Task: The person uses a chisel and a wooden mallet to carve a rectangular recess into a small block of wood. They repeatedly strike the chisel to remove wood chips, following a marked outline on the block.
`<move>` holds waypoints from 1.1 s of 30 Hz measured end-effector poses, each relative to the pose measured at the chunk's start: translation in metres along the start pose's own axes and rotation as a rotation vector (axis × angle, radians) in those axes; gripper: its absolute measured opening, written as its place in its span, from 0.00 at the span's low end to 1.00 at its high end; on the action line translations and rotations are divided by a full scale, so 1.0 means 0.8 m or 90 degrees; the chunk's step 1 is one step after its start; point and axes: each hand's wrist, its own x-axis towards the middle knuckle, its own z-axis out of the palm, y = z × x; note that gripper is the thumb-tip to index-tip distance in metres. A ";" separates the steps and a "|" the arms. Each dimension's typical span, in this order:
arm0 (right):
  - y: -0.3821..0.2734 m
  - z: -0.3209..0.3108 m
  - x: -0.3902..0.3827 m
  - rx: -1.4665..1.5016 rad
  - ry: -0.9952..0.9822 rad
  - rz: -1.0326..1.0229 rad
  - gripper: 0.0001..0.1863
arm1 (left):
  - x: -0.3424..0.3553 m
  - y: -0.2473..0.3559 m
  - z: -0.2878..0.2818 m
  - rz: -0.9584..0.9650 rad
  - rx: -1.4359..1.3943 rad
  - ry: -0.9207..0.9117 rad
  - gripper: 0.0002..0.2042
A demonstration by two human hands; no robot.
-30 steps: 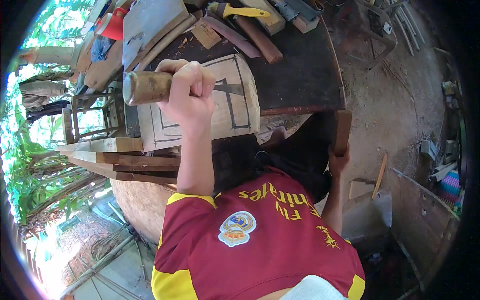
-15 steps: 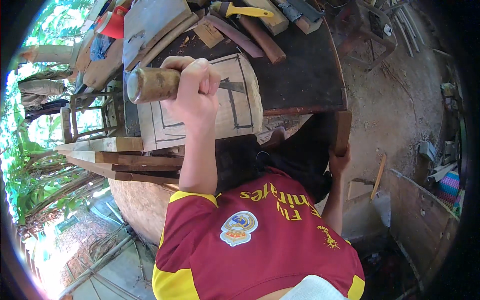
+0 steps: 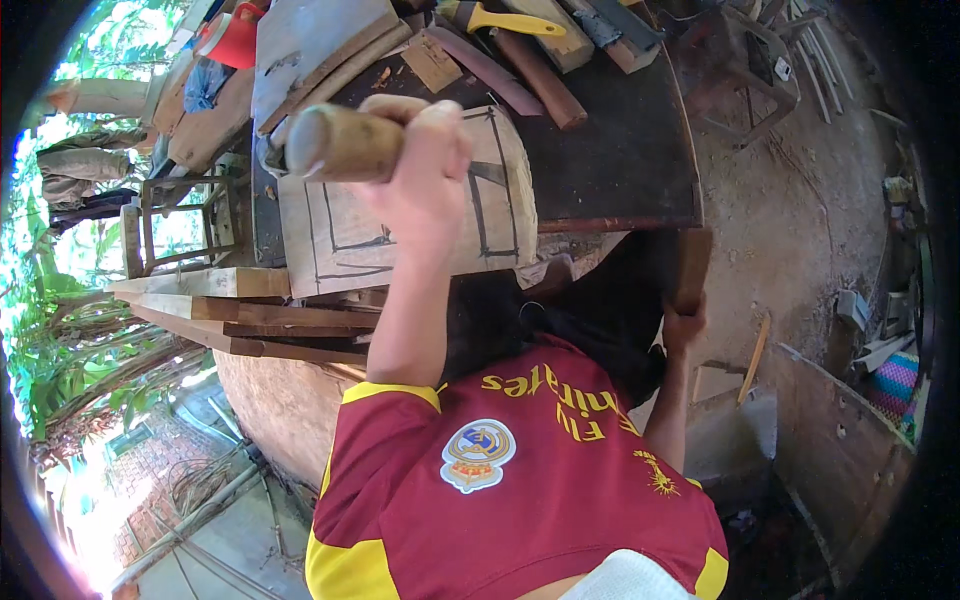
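My left hand is closed around the thick wooden handle of a chisel. The handle's butt tilts up toward me, left of the fist. Beyond the fingers, the dark blade seems to reach a pale wooden board marked with black rectangular lines; its tip's contact cannot be made out. Off the table's right front corner, my right hand grips a brown wooden block, mallet-like and held upright beside my dark-clothed leg. Part of that hand is hidden behind the block.
The board lies on a dark table. Along its far side sit wood offcuts, a yellow-handled brush and a red container. Stacked planks jut out at the left. A stool stands to the right.
The chisel's handle has swung rightward and more upright along with my left hand. My right hand still holds the block, which has shifted slightly right. The view has moved a little.
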 end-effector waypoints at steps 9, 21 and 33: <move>-0.202 -0.067 0.101 0.260 0.375 -0.124 0.28 | 0.016 -0.013 0.021 -0.001 0.125 -0.042 0.04; -0.379 -0.084 0.073 0.411 0.189 -0.377 0.22 | 0.001 -0.025 0.055 -0.004 0.322 -0.292 0.10; -0.372 -0.112 0.062 0.276 0.123 -0.382 0.31 | -0.013 -0.041 0.073 0.004 0.342 -0.263 0.07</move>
